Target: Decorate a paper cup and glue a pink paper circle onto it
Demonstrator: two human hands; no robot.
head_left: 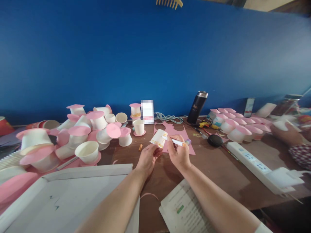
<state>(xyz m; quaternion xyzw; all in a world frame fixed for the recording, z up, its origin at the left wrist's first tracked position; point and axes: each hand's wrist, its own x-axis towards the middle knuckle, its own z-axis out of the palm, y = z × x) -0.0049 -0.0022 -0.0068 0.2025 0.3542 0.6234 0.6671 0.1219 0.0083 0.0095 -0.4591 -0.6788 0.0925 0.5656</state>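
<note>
My left hand (147, 159) is closed on a small white paper cup (157, 137) tipped on its side, with yellow-orange marks along its edges. In my right hand (179, 154) is a white marker pen (177, 141), its tip at or very near the cup's wall; I cannot tell if they touch. Behind both hands lies a pink paper sheet (178, 132) with rounded pieces cut out of it. A short orange cap-like piece (140, 147) rests on the table left of the cup. Another paper cup (139, 127) stands on a pink disc just beyond.
Many white cups with pink discs (77, 136) crowd the left side. An open white box lid (92, 187) lies front left, a printed booklet (182, 207) under my right forearm. A black flask (197, 108), power strip (247, 161) and another person's hand (286, 134) are rightward.
</note>
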